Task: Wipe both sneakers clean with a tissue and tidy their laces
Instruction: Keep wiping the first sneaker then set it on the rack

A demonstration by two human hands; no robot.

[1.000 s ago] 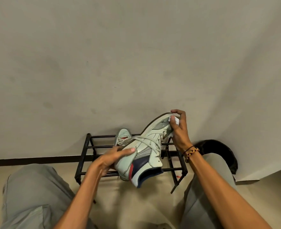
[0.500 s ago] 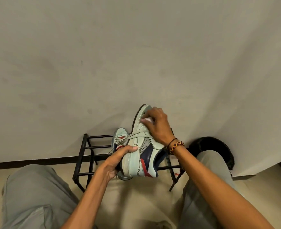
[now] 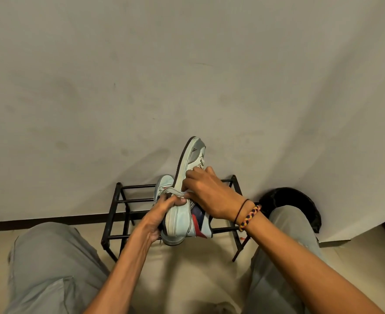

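A pale sneaker (image 3: 179, 219) with navy and red side panels stands on its heel in front of me, toe pointing up toward the wall. My left hand (image 3: 162, 210) grips its heel end and pinches a loose lace (image 3: 172, 191). My right hand (image 3: 207, 196) presses on the sneaker's side by the laces; a bit of white tissue (image 3: 192, 173) shows at its fingertips. The second sneaker (image 3: 163, 183) sits behind on the shoe rack (image 3: 119, 200), mostly hidden.
The black metal shoe rack stands against a plain wall. A black round bin (image 3: 300, 200) sits to the right behind my right knee. My knees in grey trousers frame the beige floor (image 3: 198, 268) below.
The sneaker has swung from lying slanted to standing toe-up. My right hand slid from the toe down to the lace area, and my left hand shifted around the heel and lace.
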